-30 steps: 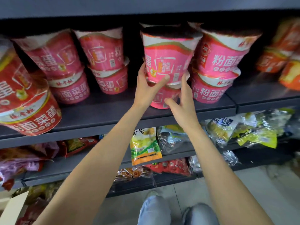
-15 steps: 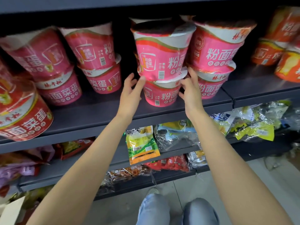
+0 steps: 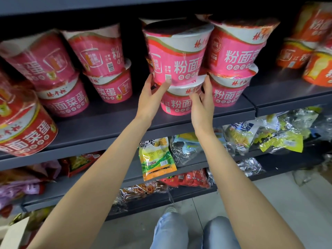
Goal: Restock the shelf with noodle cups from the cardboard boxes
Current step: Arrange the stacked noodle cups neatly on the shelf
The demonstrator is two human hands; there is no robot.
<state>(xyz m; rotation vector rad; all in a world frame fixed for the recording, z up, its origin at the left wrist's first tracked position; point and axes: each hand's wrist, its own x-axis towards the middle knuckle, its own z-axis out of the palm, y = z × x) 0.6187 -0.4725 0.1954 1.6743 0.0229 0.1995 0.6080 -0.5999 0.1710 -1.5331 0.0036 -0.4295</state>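
Snack packets (image 3: 158,159) on lower shelves (image 3: 287,160)
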